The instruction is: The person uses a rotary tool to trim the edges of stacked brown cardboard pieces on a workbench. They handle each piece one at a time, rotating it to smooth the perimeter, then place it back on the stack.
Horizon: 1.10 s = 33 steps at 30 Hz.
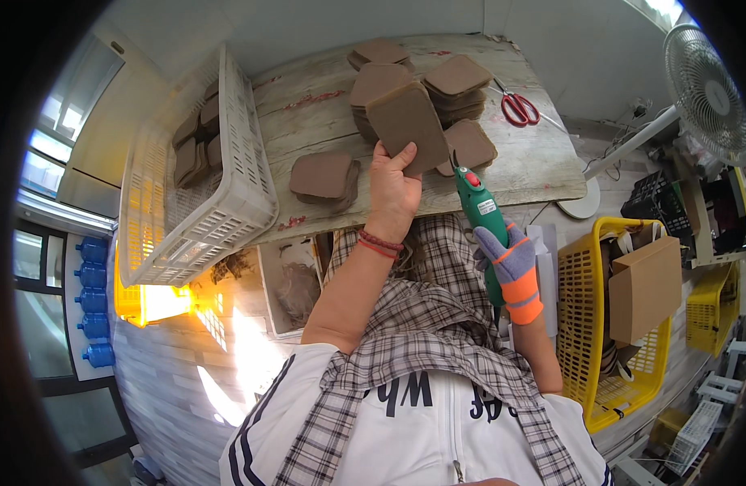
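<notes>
Pinching a brown rounded-square sheet (407, 121) at its lower edge, the person's bare left hand (396, 180) is at the centre of the frame, just above the near edge of the wooden tabletop (300, 125). The thumb presses flat on the sheet's upper face near its bottom corner; the other fingers are mostly hidden beneath, so their spread cannot be told. The sheet tilts up and away from the fingertips, toward the upper middle of the frame, overlapping the stacks behind it.

Right of centre, the right hand (509, 263), in a grey-and-orange glove, is curled around the body of a green handheld power tool (480, 206) with a red switch. Its fingers are closed on the casing, partly hidden by it. The tool's slim dark tip points up just beside the sheet's right edge; whether they touch cannot be told.

In the upper middle, similar brown sheets sit in several stacks, with one stack (323, 178) apart, left of the bare hand. Red-handled scissors (519, 109) lie to the upper right, and a white plastic crate (247, 182) stands at the upper left.
</notes>
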Available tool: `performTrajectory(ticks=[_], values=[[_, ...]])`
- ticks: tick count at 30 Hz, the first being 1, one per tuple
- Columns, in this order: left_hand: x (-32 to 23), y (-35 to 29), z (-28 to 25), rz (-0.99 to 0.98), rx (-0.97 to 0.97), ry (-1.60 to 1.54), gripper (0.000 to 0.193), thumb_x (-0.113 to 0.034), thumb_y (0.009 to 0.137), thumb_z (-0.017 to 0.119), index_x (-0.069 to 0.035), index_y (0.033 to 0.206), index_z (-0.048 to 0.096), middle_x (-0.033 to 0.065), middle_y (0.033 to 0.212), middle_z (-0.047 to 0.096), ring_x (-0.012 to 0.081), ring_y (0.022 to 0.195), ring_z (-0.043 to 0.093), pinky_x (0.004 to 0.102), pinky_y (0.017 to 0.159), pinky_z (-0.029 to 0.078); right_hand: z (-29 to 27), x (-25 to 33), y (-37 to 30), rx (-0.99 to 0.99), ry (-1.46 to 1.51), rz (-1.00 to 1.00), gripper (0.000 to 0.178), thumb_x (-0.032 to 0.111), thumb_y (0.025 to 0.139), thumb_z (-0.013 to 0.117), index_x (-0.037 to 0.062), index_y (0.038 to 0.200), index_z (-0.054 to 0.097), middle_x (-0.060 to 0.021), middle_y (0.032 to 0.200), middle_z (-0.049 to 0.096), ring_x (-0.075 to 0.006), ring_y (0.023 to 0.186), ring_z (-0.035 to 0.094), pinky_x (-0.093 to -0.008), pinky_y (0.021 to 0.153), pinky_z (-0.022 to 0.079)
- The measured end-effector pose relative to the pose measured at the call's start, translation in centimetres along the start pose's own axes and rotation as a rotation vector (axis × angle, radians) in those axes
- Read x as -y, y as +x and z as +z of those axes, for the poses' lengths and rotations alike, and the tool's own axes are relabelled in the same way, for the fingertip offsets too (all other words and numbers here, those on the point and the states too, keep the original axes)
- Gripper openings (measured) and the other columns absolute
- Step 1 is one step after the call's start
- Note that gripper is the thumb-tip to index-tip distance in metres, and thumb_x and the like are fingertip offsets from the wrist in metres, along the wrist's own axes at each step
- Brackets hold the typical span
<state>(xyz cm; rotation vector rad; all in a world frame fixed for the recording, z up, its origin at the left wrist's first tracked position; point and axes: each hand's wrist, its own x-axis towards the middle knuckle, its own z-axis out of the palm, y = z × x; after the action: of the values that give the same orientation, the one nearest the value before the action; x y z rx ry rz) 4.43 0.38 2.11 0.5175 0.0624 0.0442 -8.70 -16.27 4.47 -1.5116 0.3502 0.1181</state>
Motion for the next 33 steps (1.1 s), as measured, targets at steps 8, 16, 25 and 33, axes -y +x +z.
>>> performTrajectory(ticks=[8, 16, 25, 33], values=[[0.9, -1.4, -0.1, -0.091, 0.047, 0.039, 0.036, 0.009, 0.083, 0.056, -0.005, 0.115, 0.048, 0.0084, 0.116, 0.058, 0.022, 0.106, 0.057, 0.0383, 0.095, 0.047, 0.1, 0.4, 0.0, -0.027, 0.011, -0.033, 0.037, 0.024, 0.081, 0.073, -0.0009, 0.104, 0.057, -0.0034, 0.07, 0.061, -0.0082, 0.054, 0.055, -0.0209, 0.047, 0.044], [2.2, -3.2, -0.5, -0.135, 0.141, 0.092, 0.033, 0.008, 0.086, 0.053, -0.004, 0.116, 0.049, 0.0099, 0.119, 0.057, 0.0226, 0.11, 0.056, 0.0377, 0.098, 0.046, -0.5, 1.2, 0.5, -0.059, 0.036, -0.077, 0.033, 0.023, 0.082, 0.072, -0.0002, 0.101, 0.057, -0.0041, 0.069, 0.061, -0.0085, 0.055, 0.055, -0.0209, 0.047, 0.043], [2.2, -4.1, -1.7, -0.228, 0.202, 0.122, 0.036, 0.008, 0.086, 0.052, -0.005, 0.12, 0.048, 0.0101, 0.121, 0.056, 0.023, 0.109, 0.057, 0.0394, 0.094, 0.05, -0.9, 1.7, 0.8, -0.036, 0.061, -0.068, 0.03, 0.024, 0.082, 0.072, 0.0016, 0.094, 0.056, -0.0031, 0.066, 0.06, -0.0079, 0.051, 0.053, -0.0208, 0.047, 0.042], [-0.7, -3.5, -3.1, -0.296, 0.25, 0.373, 0.037, 0.009, 0.085, 0.053, -0.004, 0.12, 0.049, 0.0081, 0.116, 0.059, 0.0176, 0.103, 0.06, 0.0346, 0.09, 0.051, -2.8, 1.8, 0.5, 0.022, -0.062, -0.08, 0.033, 0.02, 0.081, 0.073, -0.0004, 0.103, 0.058, -0.002, 0.067, 0.06, -0.0069, 0.052, 0.054, -0.02, 0.047, 0.041]])
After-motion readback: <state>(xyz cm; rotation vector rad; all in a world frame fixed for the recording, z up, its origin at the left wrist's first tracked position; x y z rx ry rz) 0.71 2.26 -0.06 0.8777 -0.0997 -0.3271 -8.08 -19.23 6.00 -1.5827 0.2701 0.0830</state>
